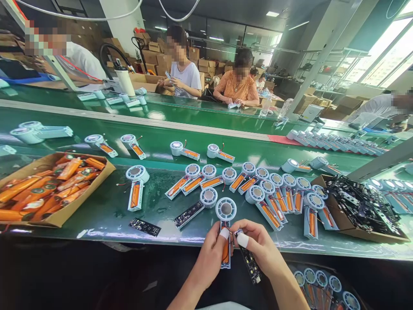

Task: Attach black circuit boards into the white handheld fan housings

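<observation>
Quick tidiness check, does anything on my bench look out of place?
Perhaps one circuit board: it lies loose on the green bench, away from the right-hand carton where many others are piled. Nothing else clearly stands out.

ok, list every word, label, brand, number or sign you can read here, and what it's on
Nothing reads clearly enough to quote.
Orange batteries in the fans on the bench: dark lettering on some, too small to read.
Circuit board in the right hand: any markings too small to read.
Co-worker's white T-shirt: faint print, blurred.
Background cartons: any print too small to read.
</observation>
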Demonstrator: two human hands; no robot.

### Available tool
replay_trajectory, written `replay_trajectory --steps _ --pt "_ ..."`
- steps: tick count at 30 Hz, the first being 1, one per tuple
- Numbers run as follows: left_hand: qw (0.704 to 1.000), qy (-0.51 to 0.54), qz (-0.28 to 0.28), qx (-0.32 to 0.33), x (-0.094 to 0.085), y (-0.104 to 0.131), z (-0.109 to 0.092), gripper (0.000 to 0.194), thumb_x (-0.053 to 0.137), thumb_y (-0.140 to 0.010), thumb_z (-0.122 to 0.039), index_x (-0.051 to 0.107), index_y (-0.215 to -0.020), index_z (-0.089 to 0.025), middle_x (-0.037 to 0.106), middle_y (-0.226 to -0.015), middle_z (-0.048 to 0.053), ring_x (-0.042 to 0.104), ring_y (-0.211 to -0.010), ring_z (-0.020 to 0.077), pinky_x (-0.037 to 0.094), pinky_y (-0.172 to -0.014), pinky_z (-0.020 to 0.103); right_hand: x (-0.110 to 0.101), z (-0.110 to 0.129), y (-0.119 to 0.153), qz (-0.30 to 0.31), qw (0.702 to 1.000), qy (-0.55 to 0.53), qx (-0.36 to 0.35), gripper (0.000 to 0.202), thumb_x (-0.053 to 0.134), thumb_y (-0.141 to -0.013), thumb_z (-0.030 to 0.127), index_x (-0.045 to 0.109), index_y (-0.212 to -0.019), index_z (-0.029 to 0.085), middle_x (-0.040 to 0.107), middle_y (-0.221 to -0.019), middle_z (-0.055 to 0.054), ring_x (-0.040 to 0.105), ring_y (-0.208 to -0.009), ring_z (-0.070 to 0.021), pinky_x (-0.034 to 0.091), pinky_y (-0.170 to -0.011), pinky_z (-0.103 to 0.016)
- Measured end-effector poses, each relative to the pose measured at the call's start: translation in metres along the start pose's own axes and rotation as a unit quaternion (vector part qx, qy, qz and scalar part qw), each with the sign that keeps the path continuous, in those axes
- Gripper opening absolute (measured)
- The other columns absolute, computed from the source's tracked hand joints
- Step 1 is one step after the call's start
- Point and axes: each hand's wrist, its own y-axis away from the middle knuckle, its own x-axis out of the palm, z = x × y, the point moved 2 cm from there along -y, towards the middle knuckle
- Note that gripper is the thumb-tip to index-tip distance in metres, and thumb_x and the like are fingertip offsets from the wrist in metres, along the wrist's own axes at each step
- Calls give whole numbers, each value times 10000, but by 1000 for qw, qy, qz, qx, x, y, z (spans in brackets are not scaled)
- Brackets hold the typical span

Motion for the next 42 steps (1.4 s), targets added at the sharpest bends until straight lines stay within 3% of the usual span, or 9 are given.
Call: replay_trajectory --steps 8,12,15,19,23,29,32,36,42 --pt "996 69 40 -50 6 1 4 437 588 -876 -488 600 -1203 -199 654 -791 6 590 -683 180 457 -628 286 4 -3 -5 -56 995 -73 23 226 788 -822 394 744 -924 197 602 -640 15 567 -617 -148 517 -561 -263" --pt "979 154 125 -44 5 -1 1 437 574 -884 -504 593 -1177 -182 642 -822 13 581 -712 173 461 -681 296 5 2 -1 -59 996 -70 18 237 792 -823 414 742 -910 199 590 -618 29 520 -556 -108 455 -537 -215" --pt "977 115 182 18 4 -1 -5 439 670 -852 -439 582 -1206 -194 652 -945 28 596 -832 189 476 -770 304 4 8 3 -64 998 -18 15 263 788 -829 443 749 -927 202 612 -660 26 514 -567 -92 442 -576 -204" --pt "982 -20 144 116 4 -1 -15 505 707 -862 -358 525 -1316 -234 637 -1270 70 575 -1147 253 430 -1009 350 1 17 8 -52 994 97 -2 275 779 -836 461 769 -952 212 704 -874 -35 606 -784 -157 488 -728 -248" --pt "978 -128 78 144 -1 -4 -19 374 513 -974 -393 557 -1300 -214 663 -1284 96 595 -1124 277 431 -997 367 -6 18 11 -48 987 152 -17 283 772 -842 455 764 -1009 227 726 -985 -69 637 -940 -232 504 -838 -323" --pt "978 -131 81 139 -8 -4 -20 407 519 -971 -433 593 -1302 -207 700 -1207 82 620 -1046 257 456 -947 313 -15 9 16 -85 974 209 -27 335 738 -871 449 685 -1119 229 712 -1089 -84 646 -999 -247 509 -886 -342" --pt "986 -108 73 100 -7 -5 -16 461 496 -968 -500 594 -1292 -187 698 -986 65 605 -832 222 490 -761 293 -17 5 18 -141 945 294 -31 296 666 -920 467 626 -1103 238 713 -1036 -76 654 -904 -226 505 -780 -305" --pt "990 -92 22 105 -3 -4 -12 443 485 -965 -516 611 -1230 -185 642 -848 38 561 -763 204 470 -701 285 -14 2 22 -176 859 478 -44 184 530 -989 396 637 -1035 252 722 -910 -63 655 -795 -232 433 -678 -300" --pt "990 -91 14 102 -3 -3 -16 287 505 -945 -418 626 -1088 -201 616 -804 14 519 -701 177 421 -629 260 -6 15 29 -42 788 612 -50 177 569 -974 366 702 -904 271 693 -688 -28 597 -602 -212 291 -578 -297"
